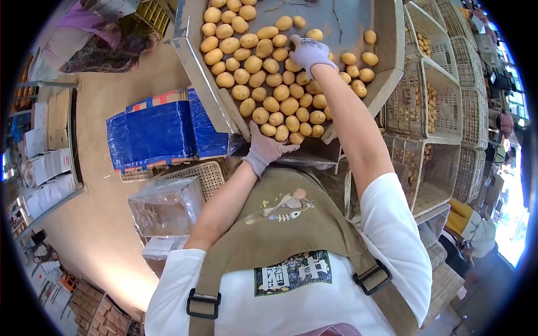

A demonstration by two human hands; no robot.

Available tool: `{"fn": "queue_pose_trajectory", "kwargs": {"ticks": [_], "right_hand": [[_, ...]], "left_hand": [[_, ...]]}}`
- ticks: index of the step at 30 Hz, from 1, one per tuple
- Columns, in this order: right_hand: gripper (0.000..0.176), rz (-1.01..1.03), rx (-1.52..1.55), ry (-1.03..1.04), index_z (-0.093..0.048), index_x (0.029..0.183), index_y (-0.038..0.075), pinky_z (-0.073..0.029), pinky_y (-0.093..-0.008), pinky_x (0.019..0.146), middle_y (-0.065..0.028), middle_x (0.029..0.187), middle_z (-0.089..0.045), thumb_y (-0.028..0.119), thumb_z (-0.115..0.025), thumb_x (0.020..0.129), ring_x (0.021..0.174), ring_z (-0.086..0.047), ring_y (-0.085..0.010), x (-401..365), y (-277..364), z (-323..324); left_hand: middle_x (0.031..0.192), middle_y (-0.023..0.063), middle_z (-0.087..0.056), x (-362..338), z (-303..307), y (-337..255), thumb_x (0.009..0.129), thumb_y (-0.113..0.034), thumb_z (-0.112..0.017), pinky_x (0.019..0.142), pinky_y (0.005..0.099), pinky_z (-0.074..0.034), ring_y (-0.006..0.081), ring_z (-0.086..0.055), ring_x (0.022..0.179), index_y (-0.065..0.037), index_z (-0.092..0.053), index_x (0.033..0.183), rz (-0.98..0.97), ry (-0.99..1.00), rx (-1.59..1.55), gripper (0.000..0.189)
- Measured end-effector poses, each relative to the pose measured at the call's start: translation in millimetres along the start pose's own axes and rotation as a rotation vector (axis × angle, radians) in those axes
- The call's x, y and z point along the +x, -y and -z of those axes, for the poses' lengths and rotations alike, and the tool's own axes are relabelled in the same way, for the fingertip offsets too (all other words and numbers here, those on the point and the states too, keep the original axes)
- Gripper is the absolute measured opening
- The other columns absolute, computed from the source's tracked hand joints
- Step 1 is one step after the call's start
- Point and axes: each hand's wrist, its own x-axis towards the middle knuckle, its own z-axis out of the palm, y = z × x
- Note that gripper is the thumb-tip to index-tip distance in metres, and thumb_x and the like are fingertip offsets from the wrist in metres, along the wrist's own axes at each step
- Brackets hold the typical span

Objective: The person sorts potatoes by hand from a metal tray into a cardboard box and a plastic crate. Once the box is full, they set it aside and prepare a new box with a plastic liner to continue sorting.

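Note:
Many yellow potatoes [288,105] lie bunched on a sloping metal tray [330,17] with raised sides. My right hand [312,54], in a pale glove, reaches over the tray among the potatoes. Its thumb and a finger show apart near the pile's upper right side; the other fingers are mostly hidden. My left hand [267,149], also gloved, is at the tray's narrow lower end, just below the nearest potatoes. Its fingers point up along the left edge and the thumb spreads to the right, with no potato seen in it.
Plastic crates [437,103], some holding potatoes, are stacked on the right. To the left are a blue-wrapped box [154,134], a plastic-covered box [168,207] and a crate [208,178]. Another person [98,42] is at the upper left. Shelves with cartons [47,159] line the far left.

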Motion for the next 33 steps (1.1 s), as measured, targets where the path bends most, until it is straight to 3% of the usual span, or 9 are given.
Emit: {"fn": "queue_pose_trajectory", "kwargs": {"ticks": [3,7,9,12,18,21,24,28,33], "right_hand": [[0.046,0.127,0.173,-0.155,-0.053,0.137,0.023,-0.051,-0.0424,0.095,-0.0107,0.125,-0.067,0.041,-0.059,0.096,0.114,-0.065,-0.0329,-4,-20,-15],[0.038,0.294,1.035,-0.399,-0.056,0.134,0.006,-0.048,-0.0227,0.086,-0.0019,0.113,-0.064,0.006,-0.062,0.097,0.095,-0.057,-0.0067,-90,-51,-36],[0.036,0.177,1.041,-0.391,-0.056,0.134,0.004,-0.048,-0.0243,0.093,-0.0037,0.122,-0.062,0.002,-0.059,0.098,0.106,-0.059,-0.0100,-137,-76,-37],[0.037,0.289,0.803,-0.724,-0.064,0.123,0.004,-0.049,-0.0340,0.097,-0.0146,0.127,-0.059,-0.004,-0.060,0.087,0.116,-0.059,-0.0273,-183,-108,-40],[0.034,0.572,0.095,-1.063,-0.072,0.110,0.012,-0.055,-0.0342,0.081,-0.0180,0.117,-0.063,-0.002,-0.063,0.080,0.098,-0.066,-0.0299,-227,-147,11],[0.041,-0.032,-0.238,-1.136,-0.069,0.116,0.015,-0.053,-0.0443,0.085,-0.0165,0.116,-0.067,0.001,-0.066,0.078,0.097,-0.067,-0.0334,-206,-202,38],[0.048,-0.126,0.077,-0.944,-0.066,0.124,0.018,-0.051,-0.0459,0.093,-0.0123,0.115,-0.071,0.003,-0.067,0.079,0.104,-0.067,-0.0321,-181,-207,43],[0.048,-0.023,-0.166,-0.255,-0.059,0.136,0.015,-0.047,-0.0458,0.100,-0.0111,0.131,-0.065,0.020,-0.061,0.089,0.119,-0.061,-0.0296,-109,-148,0],[0.047,-0.136,-0.023,-0.089,-0.053,0.140,0.017,-0.048,-0.0445,0.102,-0.0159,0.133,-0.061,0.020,-0.055,0.093,0.124,-0.059,-0.0322,-51,-149,-14]], "left_hand": [[0.164,0.0087,-0.025,0,-1,-1,0.087,-0.079,-0.036,0.108,0.0782,-0.024,0.0425,-0.024,0.149,-0.022,-0.027,0.158,0.065,-0.126,-0.190,0.092],[0.164,0.0099,-0.025,1,-2,-2,0.087,-0.078,-0.036,0.110,0.0768,-0.023,0.0417,-0.023,0.149,-0.020,-0.028,0.158,0.070,-0.159,-0.227,0.091],[0.164,0.0106,-0.025,1,-1,-2,0.089,-0.077,-0.035,0.109,0.0771,-0.023,0.0426,-0.024,0.149,-0.020,-0.027,0.158,0.075,-0.093,-0.222,0.090],[0.165,0.0082,-0.026,3,0,-5,0.087,-0.082,-0.031,0.107,0.0776,-0.025,0.0437,-0.024,0.149,-0.024,-0.028,0.158,0.117,-0.122,-0.189,0.092],[0.165,0.0110,-0.023,6,-1,-7,0.087,-0.079,-0.032,0.109,0.0772,-0.024,0.0446,-0.022,0.150,-0.021,-0.027,0.158,0.137,-0.035,-0.232,0.091],[0.165,0.0115,-0.023,3,-7,-7,0.090,-0.075,-0.034,0.109,0.0762,-0.025,0.0448,-0.022,0.150,-0.020,-0.028,0.158,0.142,-0.001,-0.223,0.088],[0.165,0.0118,-0.023,2,-14,-8,0.090,-0.074,-0.034,0.109,0.0763,-0.027,0.0451,-0.023,0.149,-0.020,-0.028,0.158,0.126,-0.006,-0.162,0.087],[0.165,0.0110,-0.024,2,-14,-6,0.090,-0.075,-0.035,0.107,0.0784,-0.028,0.0454,-0.024,0.149,-0.021,-0.027,0.158,0.075,-0.004,-0.115,0.088],[0.166,0.0110,-0.022,-3,-5,-5,0.099,-0.061,-0.040,0.111,0.0727,-0.028,0.0403,-0.023,0.150,-0.016,-0.019,0.159,0.061,0.084,-0.148,0.078]]}}
